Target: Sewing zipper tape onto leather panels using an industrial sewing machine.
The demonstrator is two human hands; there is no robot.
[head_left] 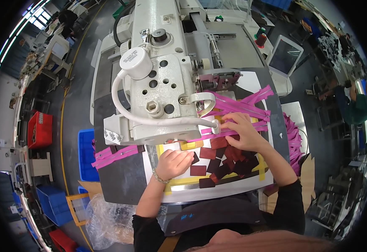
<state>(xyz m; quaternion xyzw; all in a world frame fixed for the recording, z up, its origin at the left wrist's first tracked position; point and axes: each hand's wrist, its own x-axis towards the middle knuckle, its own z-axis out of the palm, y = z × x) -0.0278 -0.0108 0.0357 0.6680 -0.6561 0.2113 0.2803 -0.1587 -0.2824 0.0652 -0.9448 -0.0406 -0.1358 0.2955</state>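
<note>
A white industrial sewing machine (162, 92) stands over the worktable, and both my hands are just under the front of its head. My left hand (175, 163) is closed with its fingers together, close to a small yellow plate (192, 145). What it holds, if anything, is hidden. To the right of the machine head, my right hand (243, 132) has its bent fingers closed on a pink zipper (210, 133). Below its fingers lie several dark red and brown rectangular patches (207, 153). More pink zippers (250, 107) cross one another beyond this hand.
At the left, another pink zipper strip (115, 156) hangs near a blue bin (86, 155). A bundle of pink zippers (292, 143) lies right of the table. Farther right stands a screen (285, 54). Clear plastic wrap (107, 218) sits below the table's left edge.
</note>
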